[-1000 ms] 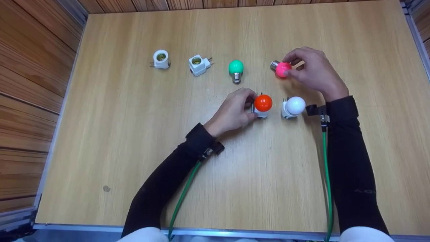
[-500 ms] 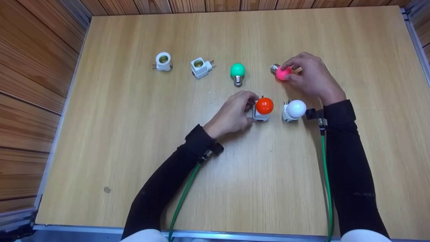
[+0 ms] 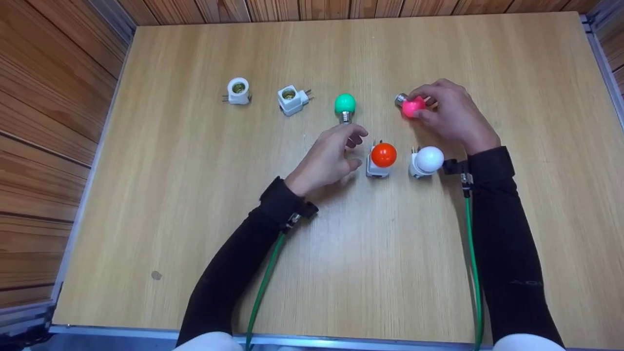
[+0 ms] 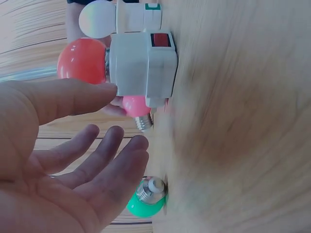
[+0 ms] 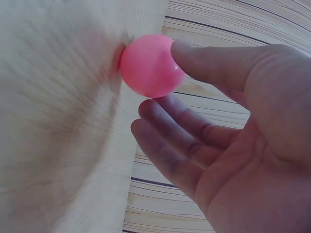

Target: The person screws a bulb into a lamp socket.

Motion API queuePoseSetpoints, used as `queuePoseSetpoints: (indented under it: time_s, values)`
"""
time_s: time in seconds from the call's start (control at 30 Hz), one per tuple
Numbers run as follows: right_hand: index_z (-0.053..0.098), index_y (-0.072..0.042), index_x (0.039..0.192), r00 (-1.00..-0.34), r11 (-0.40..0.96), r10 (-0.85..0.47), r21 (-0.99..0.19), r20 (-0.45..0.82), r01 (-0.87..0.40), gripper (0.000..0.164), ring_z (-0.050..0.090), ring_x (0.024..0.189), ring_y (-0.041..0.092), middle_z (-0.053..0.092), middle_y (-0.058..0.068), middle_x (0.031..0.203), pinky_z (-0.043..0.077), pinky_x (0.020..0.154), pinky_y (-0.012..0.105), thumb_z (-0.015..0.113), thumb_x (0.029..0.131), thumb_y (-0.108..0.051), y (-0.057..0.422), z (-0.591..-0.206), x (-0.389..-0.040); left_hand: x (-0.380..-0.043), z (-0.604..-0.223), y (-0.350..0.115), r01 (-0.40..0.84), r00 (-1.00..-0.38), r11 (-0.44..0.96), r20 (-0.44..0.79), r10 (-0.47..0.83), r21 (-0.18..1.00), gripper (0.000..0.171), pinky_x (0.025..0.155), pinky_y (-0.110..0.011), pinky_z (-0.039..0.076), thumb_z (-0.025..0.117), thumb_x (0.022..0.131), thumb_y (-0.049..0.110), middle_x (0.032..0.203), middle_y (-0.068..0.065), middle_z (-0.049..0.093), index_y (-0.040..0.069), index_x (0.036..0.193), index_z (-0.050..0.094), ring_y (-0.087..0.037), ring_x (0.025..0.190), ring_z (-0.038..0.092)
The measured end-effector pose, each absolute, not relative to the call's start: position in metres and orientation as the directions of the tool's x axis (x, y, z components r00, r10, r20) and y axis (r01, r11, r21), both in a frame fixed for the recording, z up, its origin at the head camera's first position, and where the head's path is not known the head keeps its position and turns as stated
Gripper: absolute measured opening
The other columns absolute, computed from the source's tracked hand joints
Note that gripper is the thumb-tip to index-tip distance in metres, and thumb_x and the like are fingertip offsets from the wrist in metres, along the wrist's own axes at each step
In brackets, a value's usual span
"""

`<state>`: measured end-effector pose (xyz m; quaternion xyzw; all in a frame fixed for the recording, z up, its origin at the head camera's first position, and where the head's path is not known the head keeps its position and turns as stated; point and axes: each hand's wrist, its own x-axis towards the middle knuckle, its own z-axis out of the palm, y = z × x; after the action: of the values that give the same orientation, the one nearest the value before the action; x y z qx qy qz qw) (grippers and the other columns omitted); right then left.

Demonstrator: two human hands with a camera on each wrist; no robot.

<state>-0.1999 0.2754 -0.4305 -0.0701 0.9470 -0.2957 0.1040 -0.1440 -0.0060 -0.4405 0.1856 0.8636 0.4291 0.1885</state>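
Note:
In the head view my left hand (image 3: 327, 158) is off to the left of a white square lamp socket (image 3: 377, 169) bearing an orange-red bulb (image 3: 383, 155). Its fingers are apart and hold nothing; the left wrist view shows the gap between thumb and fingers. My right hand (image 3: 453, 113) pinches a pink bulb (image 3: 413, 107) between thumb and fingers. The pink bulb lies on the table with its metal screw base pointing to the far left. A green bulb (image 3: 345, 103) lies just beyond my left hand, its base partly behind the fingers.
A white bulb (image 3: 430, 159) sits in a round white socket (image 3: 417, 168) right of the orange-red one. At the back left stand a round socket (image 3: 238, 92) and a square socket (image 3: 292, 101), both without bulbs. Green cables (image 3: 267, 287) run from both wrists to the table's front edge.
My left hand has let go of the square socket with the orange-red bulb and moved left. My right hand keeps its pinch on the pink bulb. The head view has tilted slightly.

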Motion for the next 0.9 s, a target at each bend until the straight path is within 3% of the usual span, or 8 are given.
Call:
queuePoseSetpoints:
  time_s: [0.33, 0.6, 0.9]
  values:
    - [0.067, -0.014, 0.141, -0.967, 0.809, -0.198, -0.584, -0.157, -0.071, 0.038, 0.057, 0.126, 0.038, 0.059, 0.016, 0.137, 0.053, 0.102, 0.049, 0.069, 0.103, -0.015, 0.275, -0.428, -0.202, -0.164, -0.428, -0.044, 0.131, -0.952, 0.593, -0.067, 0.3, 0.795, 0.047, 0.109, -0.032, 0.055, 0.074, 0.098, 0.011, 0.141, -0.006, 0.066, 0.013, 0.144, 0.061, -0.02, 0.13, 0.061]
    - [0.067, -0.012, 0.138, -0.967, 0.816, -0.207, -0.571, -0.146, -0.088, 0.036, 0.057, 0.126, 0.04, 0.059, 0.019, 0.132, 0.05, 0.098, 0.046, 0.068, 0.102, -0.009, 0.278, -0.43, -0.202, -0.183, -0.426, -0.073, 0.111, -0.983, 0.55, 0.01, 0.183, 0.828, 0.044, 0.113, -0.042, 0.055, 0.074, 0.098, 0.011, 0.138, -0.012, 0.066, 0.007, 0.141, 0.062, -0.028, 0.13, 0.063]
    - [0.067, -0.013, 0.138, -0.964, 0.818, -0.203, -0.57, -0.172, -0.071, 0.038, 0.055, 0.127, 0.04, 0.058, 0.019, 0.134, 0.049, 0.099, 0.048, 0.071, 0.1, -0.009, 0.276, -0.433, -0.201, -0.193, -0.435, -0.088, 0.003, -1.0, 0.649, -0.013, 0.02, 0.761, 0.043, 0.101, -0.031, 0.052, 0.073, 0.099, 0.012, 0.142, -0.01, 0.059, 0.01, 0.14, 0.061, -0.027, 0.126, 0.057]
